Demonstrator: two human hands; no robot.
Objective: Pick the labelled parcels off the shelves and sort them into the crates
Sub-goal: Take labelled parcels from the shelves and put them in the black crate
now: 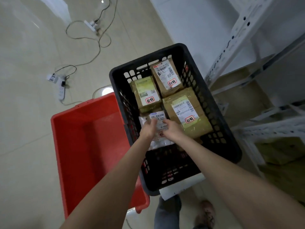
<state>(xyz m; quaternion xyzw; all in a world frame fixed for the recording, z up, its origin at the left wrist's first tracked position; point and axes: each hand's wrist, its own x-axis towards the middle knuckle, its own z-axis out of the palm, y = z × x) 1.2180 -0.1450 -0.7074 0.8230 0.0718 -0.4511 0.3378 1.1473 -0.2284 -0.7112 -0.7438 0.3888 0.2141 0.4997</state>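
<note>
a red crate [66, 123] sits on the tiled floor [24, 146], touching the left wall of a black slotted crate [194, 52]. a white shelving unit [239, 30] stands just right of the black crate, with brown boxes [280, 151] on its low shelves. power strips [61, 92] and loose cables [99, 42] lie on the floor well beyond the crates.

three brown taped parcels [186, 113] fill the far part of the black crate, each with a white barcode label and a red-edged sticker bearing black characters. nearer, a pale plastic-wrapped parcel [158, 117] with a barcode label lies inside the black crate, against its left wall. the left hand [147, 130] and right hand [173, 129] are side by side on top of it, covering its middle; through the blur i cannot tell whether they grip it or only rest on it.
</note>
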